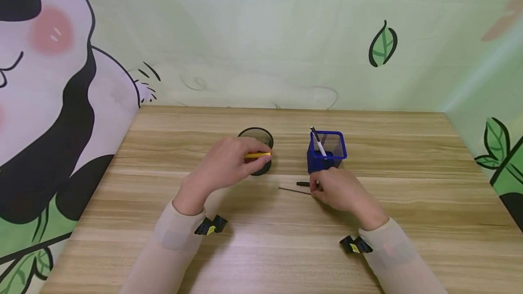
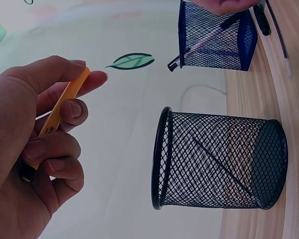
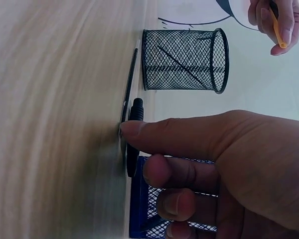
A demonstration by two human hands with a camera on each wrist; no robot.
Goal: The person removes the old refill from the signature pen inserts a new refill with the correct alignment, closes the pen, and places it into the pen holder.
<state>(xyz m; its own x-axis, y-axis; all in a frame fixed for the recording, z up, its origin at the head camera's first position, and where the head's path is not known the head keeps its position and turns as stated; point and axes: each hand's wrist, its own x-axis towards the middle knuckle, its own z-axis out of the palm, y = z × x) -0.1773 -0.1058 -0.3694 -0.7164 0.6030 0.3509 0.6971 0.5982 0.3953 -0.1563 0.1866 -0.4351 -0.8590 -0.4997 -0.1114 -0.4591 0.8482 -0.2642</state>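
My left hand point(image 1: 229, 160) grips a yellow pen point(image 2: 60, 110) with a dark end, above the black round mesh cup point(image 2: 219, 159). Through that cup's mesh a slanted dark stick shows. My right hand point(image 1: 337, 189) is low at the tabletop, in front of the blue square mesh cup point(image 1: 323, 163). Its thumb and curled forefinger pinch a thin dark stick point(image 3: 130, 82) near one end; the fingers hide that end. Beside it, partly covered by the fingers, lies a black pen point(image 1: 302, 184). A white pen point(image 1: 319, 143) with a black end leans in the blue cup.
The wooden table point(image 1: 253, 248) reaches back to a wall cloth point(image 1: 261, 35) printed with a panda and leaves. The two mesh cups stand side by side with a gap between them. Small black devices point(image 1: 355, 244) are strapped at both sleeve cuffs.
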